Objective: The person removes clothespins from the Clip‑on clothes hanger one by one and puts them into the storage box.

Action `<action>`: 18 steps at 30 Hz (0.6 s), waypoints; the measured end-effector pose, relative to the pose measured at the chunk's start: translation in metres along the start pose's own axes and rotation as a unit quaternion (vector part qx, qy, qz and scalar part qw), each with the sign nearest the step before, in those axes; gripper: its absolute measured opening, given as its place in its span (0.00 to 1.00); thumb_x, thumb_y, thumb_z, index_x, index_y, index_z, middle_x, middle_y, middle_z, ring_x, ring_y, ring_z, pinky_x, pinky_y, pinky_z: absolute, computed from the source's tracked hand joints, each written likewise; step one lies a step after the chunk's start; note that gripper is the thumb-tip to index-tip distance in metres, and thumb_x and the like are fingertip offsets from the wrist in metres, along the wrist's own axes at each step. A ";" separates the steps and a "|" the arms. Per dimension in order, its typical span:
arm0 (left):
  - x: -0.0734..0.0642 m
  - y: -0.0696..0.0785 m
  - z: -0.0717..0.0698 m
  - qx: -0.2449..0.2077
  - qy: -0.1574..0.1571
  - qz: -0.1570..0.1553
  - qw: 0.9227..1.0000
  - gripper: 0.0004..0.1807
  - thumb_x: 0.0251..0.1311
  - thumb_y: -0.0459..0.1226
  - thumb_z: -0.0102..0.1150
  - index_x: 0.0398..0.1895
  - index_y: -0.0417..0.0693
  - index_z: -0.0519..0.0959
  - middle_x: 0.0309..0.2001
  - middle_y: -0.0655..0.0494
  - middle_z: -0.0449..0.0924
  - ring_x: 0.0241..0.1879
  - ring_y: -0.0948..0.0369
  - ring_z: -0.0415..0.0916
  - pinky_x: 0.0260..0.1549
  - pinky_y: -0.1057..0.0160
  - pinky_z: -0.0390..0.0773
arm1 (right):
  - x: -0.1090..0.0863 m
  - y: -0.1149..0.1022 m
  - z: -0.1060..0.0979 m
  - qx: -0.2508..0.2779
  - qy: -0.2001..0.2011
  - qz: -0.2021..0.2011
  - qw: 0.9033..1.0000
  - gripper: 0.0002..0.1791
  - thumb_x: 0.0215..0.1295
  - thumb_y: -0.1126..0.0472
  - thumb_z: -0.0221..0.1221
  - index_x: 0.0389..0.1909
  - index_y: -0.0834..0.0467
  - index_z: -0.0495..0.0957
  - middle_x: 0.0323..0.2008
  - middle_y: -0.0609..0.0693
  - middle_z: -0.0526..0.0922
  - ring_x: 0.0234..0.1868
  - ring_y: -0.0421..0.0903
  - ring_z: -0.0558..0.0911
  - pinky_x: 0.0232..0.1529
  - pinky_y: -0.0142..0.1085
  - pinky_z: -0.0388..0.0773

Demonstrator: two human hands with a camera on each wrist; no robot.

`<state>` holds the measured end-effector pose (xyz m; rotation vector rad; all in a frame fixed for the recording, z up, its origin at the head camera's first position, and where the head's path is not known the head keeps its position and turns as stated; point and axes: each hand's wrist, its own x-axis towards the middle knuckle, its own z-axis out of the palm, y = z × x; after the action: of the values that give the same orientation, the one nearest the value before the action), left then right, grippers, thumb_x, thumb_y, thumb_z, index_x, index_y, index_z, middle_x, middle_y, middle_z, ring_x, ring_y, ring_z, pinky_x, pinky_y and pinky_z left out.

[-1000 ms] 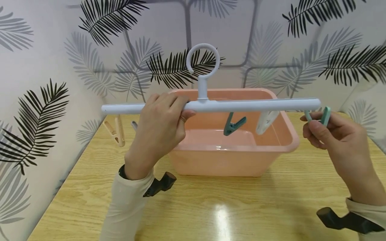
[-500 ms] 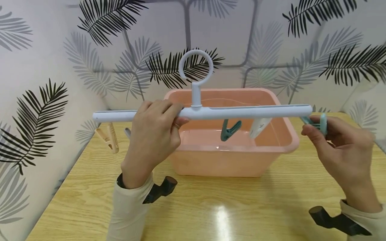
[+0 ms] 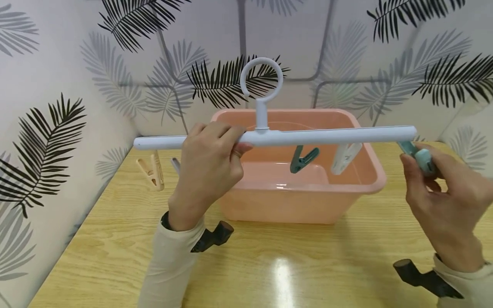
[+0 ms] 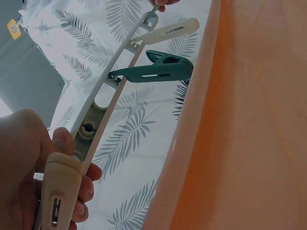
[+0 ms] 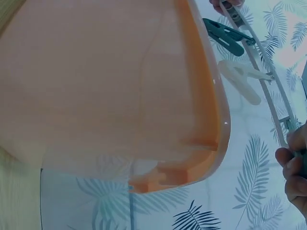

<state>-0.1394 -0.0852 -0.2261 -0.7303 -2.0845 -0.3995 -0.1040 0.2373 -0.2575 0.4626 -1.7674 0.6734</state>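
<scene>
My left hand [image 3: 212,171] grips the pale blue bar of a clip hanger [image 3: 316,136], just left of its hook [image 3: 262,112], and holds it level above the basin. Beneath the bar hang a beige clothespin [image 3: 152,173], a partly hidden grey one [image 3: 175,164], a dark green clothespin [image 3: 303,161] and a white clothespin [image 3: 345,158]. At the right end, a light teal clothespin [image 3: 425,161] is pinched between the thumb and fingers of my right hand [image 3: 450,192]; its upper end meets the bar's underside. The left wrist view shows slots along the bar, with a green clip [image 4: 158,73] attached.
A peach plastic basin [image 3: 285,207] stands on the wood-grain table [image 3: 246,265], right below the hanger. Behind it rises a wall [image 3: 285,38] with a leaf pattern. Each wrist wears a black camera mount, such as the left one [image 3: 212,238].
The hanger dipped and shifted left, then came back up and to the right. My right hand has turned, tilting the teal clothespin it pinches at the bar's end.
</scene>
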 end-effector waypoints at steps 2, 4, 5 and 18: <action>0.001 -0.001 0.000 0.005 -0.003 0.004 1.000 0.09 0.61 0.38 0.60 0.33 0.38 0.82 0.29 0.48 0.81 0.28 0.50 0.77 0.33 0.54 0.71 | -0.001 0.006 -0.001 0.004 -0.008 -0.005 1.000 0.27 0.67 0.51 0.59 0.33 0.77 0.79 0.19 0.67 0.77 0.24 0.22 0.65 0.32 0.13 0.59; 0.001 -0.002 0.000 0.010 -0.007 0.005 1.000 0.09 0.60 0.38 0.60 0.33 0.38 0.82 0.29 0.48 0.81 0.28 0.50 0.76 0.34 0.53 0.71 | -0.002 0.012 -0.003 0.018 -0.040 0.000 0.999 0.27 0.66 0.51 0.60 0.35 0.77 0.80 0.20 0.61 0.79 0.25 0.21 0.68 0.34 0.12 0.62; 0.001 -0.002 0.000 0.011 -0.009 0.005 1.000 0.09 0.61 0.38 0.60 0.34 0.38 0.82 0.29 0.48 0.81 0.28 0.50 0.75 0.34 0.53 0.71 | -0.003 0.014 -0.005 0.030 -0.057 0.010 0.998 0.26 0.66 0.51 0.61 0.37 0.76 0.80 0.23 0.56 0.82 0.27 0.20 0.69 0.35 0.12 0.65; 0.001 -0.001 -0.002 -0.001 -0.006 -0.020 1.000 0.08 0.60 0.36 0.60 0.31 0.38 0.79 0.28 0.48 0.78 0.28 0.49 0.74 0.33 0.52 0.69 | -0.007 0.010 0.001 -0.023 0.018 -0.006 1.000 0.23 0.64 0.52 0.61 0.35 0.73 0.83 0.20 0.65 0.80 0.20 0.36 0.73 0.40 0.15 0.63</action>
<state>-0.1391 -0.0868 -0.2240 -0.6961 -2.1124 -0.4208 -0.1092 0.2437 -0.2661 0.4278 -1.7420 0.6283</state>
